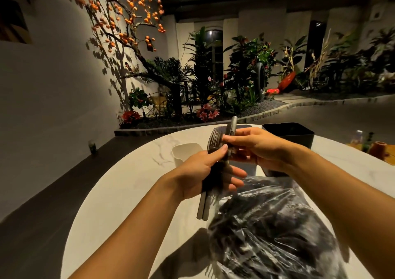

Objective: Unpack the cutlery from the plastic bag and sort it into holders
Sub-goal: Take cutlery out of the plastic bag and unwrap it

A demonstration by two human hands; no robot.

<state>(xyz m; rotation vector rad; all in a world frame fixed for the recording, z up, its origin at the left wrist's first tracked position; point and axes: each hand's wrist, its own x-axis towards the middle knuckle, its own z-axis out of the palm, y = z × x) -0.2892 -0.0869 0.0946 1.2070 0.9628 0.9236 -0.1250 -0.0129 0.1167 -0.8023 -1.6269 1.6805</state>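
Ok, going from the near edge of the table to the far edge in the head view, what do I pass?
Plastic bag → left hand holding forks → right hand pinching one piece → black holder.

No legible text, label, brand, number or sign anywhere. Small bottles [363,140] just right of the black holder [299,137] are too blurred to read; the holder itself is plain.

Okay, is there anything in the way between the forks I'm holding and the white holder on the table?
Nothing visible blocks it. The forks sit in your left hand, and the white holder stands just beyond that hand with its open top showing. The plastic bag lies nearer you, off that path.
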